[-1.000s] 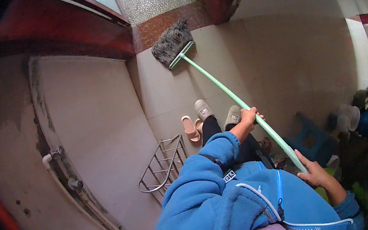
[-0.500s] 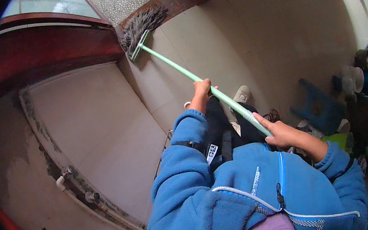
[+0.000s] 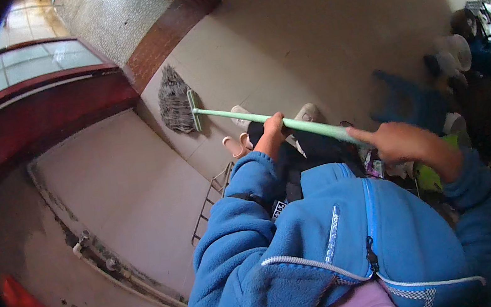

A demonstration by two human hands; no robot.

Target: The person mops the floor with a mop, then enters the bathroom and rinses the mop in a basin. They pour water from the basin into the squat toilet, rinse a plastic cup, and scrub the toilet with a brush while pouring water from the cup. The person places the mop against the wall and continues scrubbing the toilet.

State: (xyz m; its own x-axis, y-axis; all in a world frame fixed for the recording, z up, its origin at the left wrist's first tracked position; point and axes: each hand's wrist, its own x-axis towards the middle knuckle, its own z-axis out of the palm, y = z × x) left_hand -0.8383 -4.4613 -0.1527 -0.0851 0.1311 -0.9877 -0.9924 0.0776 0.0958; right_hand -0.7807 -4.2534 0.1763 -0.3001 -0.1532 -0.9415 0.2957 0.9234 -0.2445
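A mop [image 3: 227,114] with a pale green pole and a grey shaggy strand head [image 3: 175,103] slants across the floor in front of me. Its head lies flat on the beige tiles near the dark red door panel. Around the middle of the pole my left hand [image 3: 274,131] is closed. My right hand [image 3: 406,143] grips the top end of the pole, slightly blurred, its index finger laid along it. Below the pole show my feet in light shoes [image 3: 307,114].
A brown threshold [image 3: 156,43] leads to a pebbled floor [image 3: 117,14]. Pink slippers [image 3: 237,146] and a metal rack [image 3: 212,200] stand by the left wall, where pipes [image 3: 123,270] run. At right are a blue stool [image 3: 405,98], a white bucket [image 3: 454,53] and clutter.
The mop head has come back from the threshold corner onto the tiles and turned, its strands now to the left. My right hand has moved right and up with the pole's end.
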